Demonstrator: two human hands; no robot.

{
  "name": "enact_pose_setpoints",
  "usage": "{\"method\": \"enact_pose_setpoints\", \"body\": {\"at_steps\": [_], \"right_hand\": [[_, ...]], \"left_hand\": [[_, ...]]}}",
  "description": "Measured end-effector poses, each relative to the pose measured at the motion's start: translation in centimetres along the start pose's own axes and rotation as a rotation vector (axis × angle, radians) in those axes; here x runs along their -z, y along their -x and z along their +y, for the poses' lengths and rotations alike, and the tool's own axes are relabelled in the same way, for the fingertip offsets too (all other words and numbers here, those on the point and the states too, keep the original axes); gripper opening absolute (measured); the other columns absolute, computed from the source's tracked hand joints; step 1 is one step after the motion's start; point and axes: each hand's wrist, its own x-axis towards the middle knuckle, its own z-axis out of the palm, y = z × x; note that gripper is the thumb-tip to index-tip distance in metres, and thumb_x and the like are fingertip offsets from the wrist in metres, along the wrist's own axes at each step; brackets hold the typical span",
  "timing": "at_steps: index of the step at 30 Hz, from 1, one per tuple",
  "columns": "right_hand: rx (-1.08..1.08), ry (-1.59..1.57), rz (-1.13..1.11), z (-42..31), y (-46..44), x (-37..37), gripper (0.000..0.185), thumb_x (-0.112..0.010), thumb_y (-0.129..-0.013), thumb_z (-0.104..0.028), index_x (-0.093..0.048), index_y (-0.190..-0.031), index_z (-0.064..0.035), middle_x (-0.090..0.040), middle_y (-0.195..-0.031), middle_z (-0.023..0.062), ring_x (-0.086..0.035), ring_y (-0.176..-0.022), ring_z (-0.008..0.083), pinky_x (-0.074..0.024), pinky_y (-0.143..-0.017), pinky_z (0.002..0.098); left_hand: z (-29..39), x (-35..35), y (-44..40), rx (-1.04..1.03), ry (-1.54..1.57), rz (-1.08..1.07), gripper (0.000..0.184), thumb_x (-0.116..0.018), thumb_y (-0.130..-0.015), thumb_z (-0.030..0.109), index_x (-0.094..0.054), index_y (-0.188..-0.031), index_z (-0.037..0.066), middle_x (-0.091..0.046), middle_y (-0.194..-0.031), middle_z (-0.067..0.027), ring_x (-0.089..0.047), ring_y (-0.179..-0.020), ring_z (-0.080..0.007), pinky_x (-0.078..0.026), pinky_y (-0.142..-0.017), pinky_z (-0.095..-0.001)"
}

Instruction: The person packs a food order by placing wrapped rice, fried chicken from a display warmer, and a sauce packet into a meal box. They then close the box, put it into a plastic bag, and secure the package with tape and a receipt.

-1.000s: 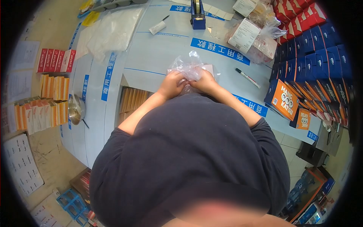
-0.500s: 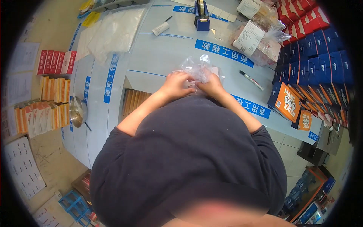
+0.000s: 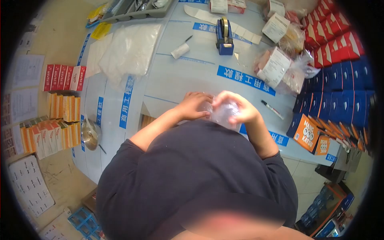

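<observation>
A crumpled clear plastic bag (image 3: 225,114) is bunched up close against my dark shirt, above the table. My right hand (image 3: 242,109) is closed round its right side, with thumb and fingers bent into the film. At the bag's left edge, my left hand (image 3: 195,106) has its fingers curled against the plastic. What the bag contains, if anything, I cannot make out. A black-and-white marker (image 3: 272,109) lies to the right of my right hand.
A blue tape dispenser (image 3: 225,38) stands ahead, with bagged, labelled packs (image 3: 276,66) to its right. Red boxes (image 3: 334,48) and blue boxes (image 3: 340,80) are stacked at the right. Flat plastic bags (image 3: 130,50) and a metal bowl (image 3: 90,136) are at the left.
My right hand has lifted and turned over, carrying the bag closer to my body. My left hand stays at the bag's left side. The view has shifted, so the table appears lower.
</observation>
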Motion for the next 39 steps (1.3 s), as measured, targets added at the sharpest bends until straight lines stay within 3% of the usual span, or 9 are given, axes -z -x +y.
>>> {"method": "enact_pose_setpoints", "body": {"at_steps": [2,5,7,11,19,22,28,36,39], "right_hand": [[0.136,-0.207,-0.252,-1.1,-2.2,1.5,0.063,-0.074,-0.068,-0.039,-0.050,-0.108,0.0034,-0.057,-0.089,0.0165,-0.056,-0.089,0.0266,-0.0406,-0.081,0.0374],[0.018,-0.184,-0.026,-2.5,-5.5,3.1,0.062,-0.065,-0.074,-0.046,-0.050,-0.108,0.0032,-0.056,-0.092,0.0111,-0.054,-0.089,0.0218,-0.0399,-0.081,0.0336],[-0.031,0.040,0.136,-1.5,-7.7,4.2,0.038,-0.056,-0.085,-0.030,-0.052,-0.106,0.0014,-0.056,-0.091,0.0070,-0.053,-0.088,0.0152,-0.0405,-0.081,0.0288],[-0.276,0.118,0.354,2.1,-10.6,5.2,0.019,-0.054,-0.085,-0.015,-0.055,-0.098,-0.0008,-0.058,-0.086,0.0034,-0.053,-0.083,0.0113,-0.0419,-0.079,0.0253],[-0.177,0.707,0.893,2.3,-10.3,13.9,0.020,-0.060,-0.080,-0.018,-0.060,-0.095,-0.0044,-0.061,-0.086,0.0049,-0.056,-0.073,0.0126,-0.0451,-0.067,0.0273],[-0.221,0.601,0.856,3.0,-11.2,13.3,0.033,-0.064,-0.079,-0.024,-0.057,-0.100,0.0007,-0.062,-0.086,0.0088,-0.057,-0.077,0.0153,-0.0455,-0.068,0.0279],[-0.124,0.127,0.767,3.2,-11.4,10.6,0.040,-0.068,-0.077,-0.022,-0.055,-0.104,0.0052,-0.062,-0.089,0.0124,-0.058,-0.082,0.0171,-0.0461,-0.072,0.0277],[-0.451,0.691,0.261,3.1,-8.5,5.1,0.025,-0.069,-0.068,-0.009,-0.066,-0.092,-0.0067,-0.066,-0.089,0.0100,-0.062,-0.080,0.0196,-0.0459,-0.073,0.0293],[-0.135,1.045,0.223,3.7,-7.0,3.9,0.022,-0.069,-0.064,-0.006,-0.067,-0.086,-0.0085,-0.065,-0.081,0.0112,-0.061,-0.078,0.0259,-0.0469,-0.071,0.0318]], "left_hand": [[-2.8,1.0,-1.3,0.114,0.135,0.209,0.046,-0.069,-0.069,0.028,-0.053,-0.108,0.009,-0.053,-0.112,-0.0092,-0.049,-0.104,-0.0279,-0.037,-0.089,-0.0380],[-9.6,2.7,-3.9,0.373,0.195,0.849,0.053,-0.069,-0.071,0.027,-0.046,-0.113,0.005,-0.054,-0.108,-0.0122,-0.053,-0.097,-0.0254,-0.043,-0.081,-0.0355],[-13.7,3.8,-5.7,0.821,0.381,0.989,0.057,-0.070,-0.071,0.025,-0.043,-0.116,0.002,-0.056,-0.101,-0.0132,-0.055,-0.093,-0.0227,-0.044,-0.078,-0.0346],[-17.7,5.5,-8.3,1.028,0.273,0.839,0.058,-0.071,-0.070,0.024,-0.043,-0.116,0.001,-0.060,-0.089,-0.0119,-0.058,-0.081,-0.0221,-0.045,-0.073,-0.0338],[-13.4,7.9,-12.3,0.375,0.810,0.629,0.064,-0.060,-0.076,-0.001,-0.032,-0.133,0.006,-0.064,-0.091,-0.0113,-0.059,-0.079,-0.0117,-0.045,-0.067,-0.0226],[-7.7,9.5,-13.5,0.142,1.144,0.531,0.071,-0.060,-0.076,-0.003,-0.026,-0.137,0.008,-0.062,-0.098,-0.0124,-0.059,-0.086,-0.0131,-0.045,-0.071,-0.0232],[-4.0,10.4,-12.7,0.164,1.113,0.563,0.080,-0.060,-0.074,-0.006,-0.018,-0.140,0.014,-0.052,-0.118,-0.0141,-0.052,-0.105,-0.0212,-0.041,-0.091,-0.0310],[-1.2,18.7,-10.2,-0.069,1.239,0.841,0.080,-0.060,-0.073,-0.009,-0.021,-0.139,0.016,-0.059,-0.103,-0.0137,-0.059,-0.093,-0.0198,-0.048,-0.082,-0.0333],[1.3,21.2,-7.9,-0.157,1.194,0.882,0.080,-0.059,-0.073,-0.009,-0.021,-0.139,0.016,-0.061,-0.099,-0.0158,-0.061,-0.090,-0.0210,-0.051,-0.078,-0.0355]]}}
